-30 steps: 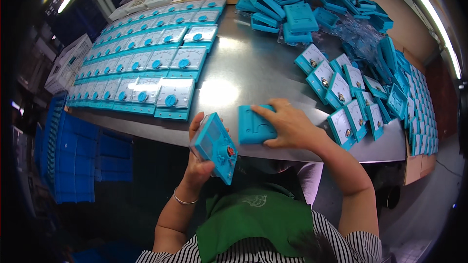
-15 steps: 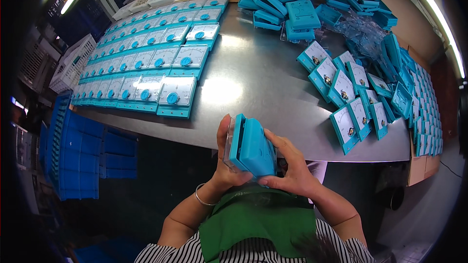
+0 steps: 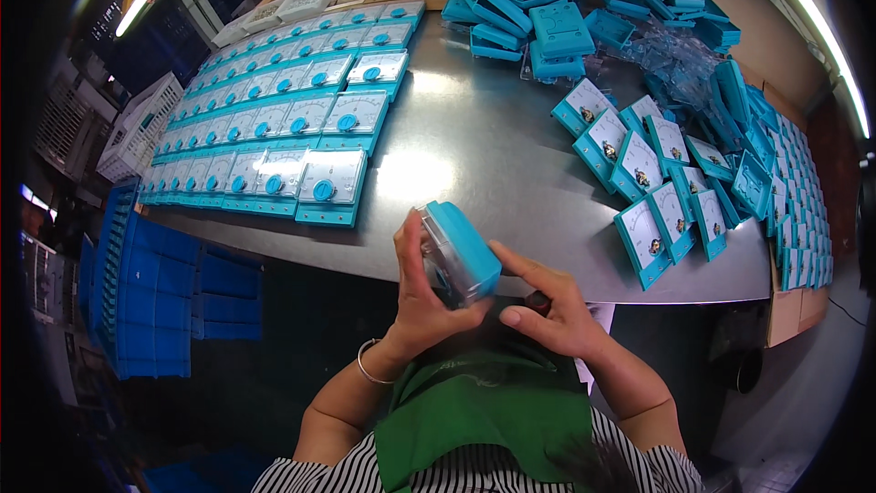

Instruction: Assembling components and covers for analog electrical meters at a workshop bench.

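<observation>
Left hand (image 3: 422, 309) grips teal-and-clear meter case (image 3: 465, 251), tilted, near the table's (image 3: 493, 155) front edge; right hand (image 3: 564, 321) at four o'clock from it, forefinger just beside case, dark rounded object (image 3: 539, 302) by its fingers, whether gripped cannot tell; judged risks: one-handed hold slipping, case dropping; overlapping meters (image 3: 639, 164), two o'clock, sliding if bumped.

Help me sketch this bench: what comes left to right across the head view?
Blue plastic crates, front row's rightmost white-faced teal meter, left hand holding teal box-shaped plastic case, right hand, brown cardboard.
</observation>
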The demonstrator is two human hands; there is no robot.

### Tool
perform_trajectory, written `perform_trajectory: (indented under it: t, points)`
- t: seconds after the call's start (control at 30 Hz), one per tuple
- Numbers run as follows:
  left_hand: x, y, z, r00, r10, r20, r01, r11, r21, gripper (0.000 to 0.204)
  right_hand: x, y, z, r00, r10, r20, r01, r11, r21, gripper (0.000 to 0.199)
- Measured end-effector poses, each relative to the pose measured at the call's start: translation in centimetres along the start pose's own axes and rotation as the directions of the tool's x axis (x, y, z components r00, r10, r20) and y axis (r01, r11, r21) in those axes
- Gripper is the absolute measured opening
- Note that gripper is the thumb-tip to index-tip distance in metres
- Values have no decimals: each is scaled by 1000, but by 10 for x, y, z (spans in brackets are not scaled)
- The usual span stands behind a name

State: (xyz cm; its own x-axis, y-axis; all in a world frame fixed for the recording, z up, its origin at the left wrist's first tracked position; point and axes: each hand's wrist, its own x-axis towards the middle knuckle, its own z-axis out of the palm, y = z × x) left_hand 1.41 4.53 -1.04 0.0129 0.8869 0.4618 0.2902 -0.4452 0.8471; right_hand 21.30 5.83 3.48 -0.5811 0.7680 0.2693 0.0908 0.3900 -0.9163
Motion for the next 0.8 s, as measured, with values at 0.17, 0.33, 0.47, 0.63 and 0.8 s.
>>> perform_trajectory:
  t: [0.17,0.33,0.47,0.63,0.8]
  points:
    - [16,0,16,969,243,43,-241,894,378,106,11,9,-9,964,157,-213,-171,984,-49,58]
    - [6,8,3,888,338,312,-456,738,498,71,26,32,-34,824,519,-226,-380,803,460,39]
    - [36,-4,-9,875,374,308,-480,583,655,48,51,54,-35,737,674,-41,-519,604,605,43]
    - [95,-35,-32,828,394,399,-552,448,704,45,98,59,-41,804,593,-47,-569,790,227,41]
    - [130,-42,-34,820,297,489,-569,333,752,44,173,53,-63,990,-117,-80,33,740,-672,29]
